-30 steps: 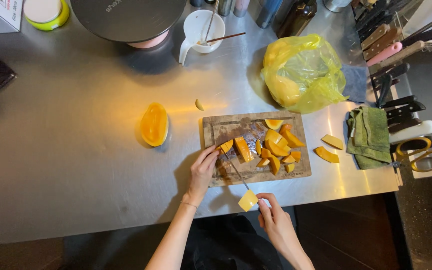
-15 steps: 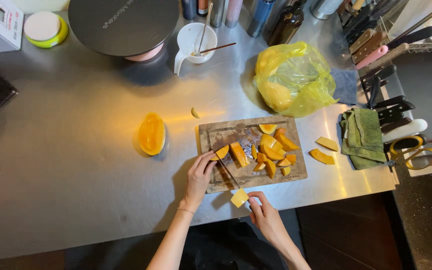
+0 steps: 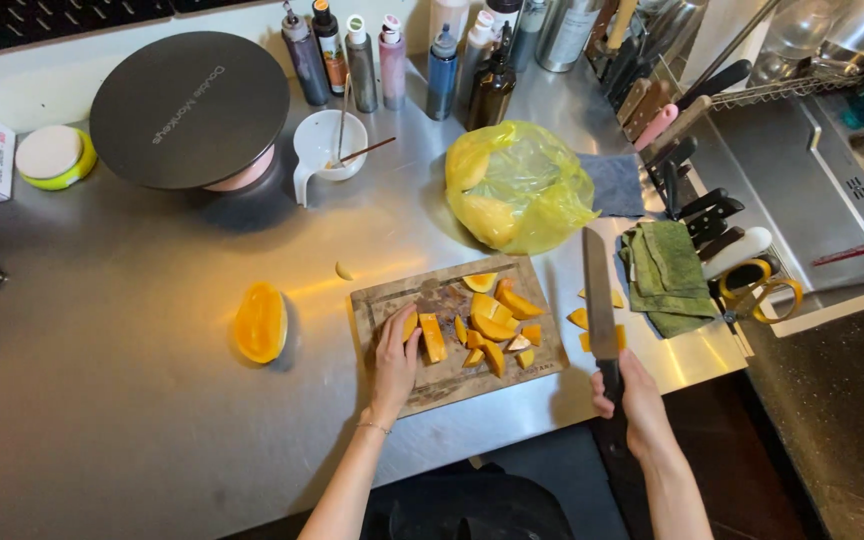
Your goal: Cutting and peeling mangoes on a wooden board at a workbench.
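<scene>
A wooden cutting board (image 3: 437, 385) lies on the steel counter and carries several orange squash pieces (image 3: 492, 328). My left hand (image 3: 394, 362) rests flat on the board's left part, fingertips touching one orange piece (image 3: 410, 324). My right hand (image 3: 632, 398) grips the dark handle of a long knife (image 3: 598, 293) to the right of the board, its blade lying along the counter pointing away from me, over some orange scraps (image 3: 580, 318). A squash half (image 3: 259, 322) sits left of the board.
A yellow plastic bag (image 3: 514, 186) lies behind the board. A green cloth (image 3: 670, 272), yellow scissors (image 3: 760, 287) and a knife rack (image 3: 697, 205) are at the right. A white jug (image 3: 324, 147), a round dark lid (image 3: 190, 108) and bottles (image 3: 392, 60) stand at the back.
My right hand moved from the counter's front edge below the board to the right side, and the knife blade left the board. The small yellow piece near it is gone from view. The camera came closer.
</scene>
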